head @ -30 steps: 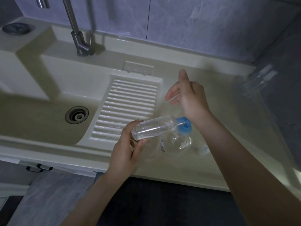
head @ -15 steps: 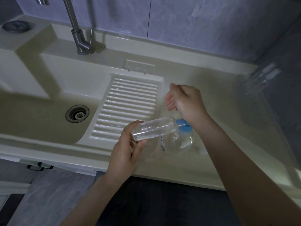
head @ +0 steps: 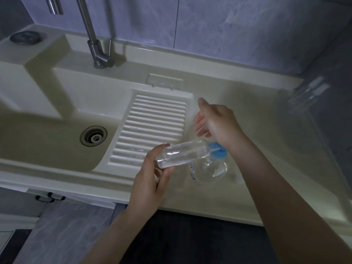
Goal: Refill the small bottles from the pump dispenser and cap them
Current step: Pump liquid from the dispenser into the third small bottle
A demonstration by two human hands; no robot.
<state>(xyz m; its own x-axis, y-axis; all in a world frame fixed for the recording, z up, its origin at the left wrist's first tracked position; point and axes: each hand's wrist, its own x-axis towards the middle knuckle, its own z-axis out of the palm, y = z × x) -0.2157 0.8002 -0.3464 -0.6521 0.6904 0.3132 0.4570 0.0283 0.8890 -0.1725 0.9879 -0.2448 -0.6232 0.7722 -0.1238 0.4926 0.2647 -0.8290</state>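
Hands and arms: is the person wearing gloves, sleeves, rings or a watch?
No. The left hand and right hand are both bare, with no gloves. Both forearms are bare too, no sleeves as far as the picture shows. I can see no rings, watch or bracelet, though the light is dim.

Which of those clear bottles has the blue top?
The round-bodied pump dispenser standing on the counter by the right hand. The small bottle held tilted in the left hand and the bottles at far right show no blue.
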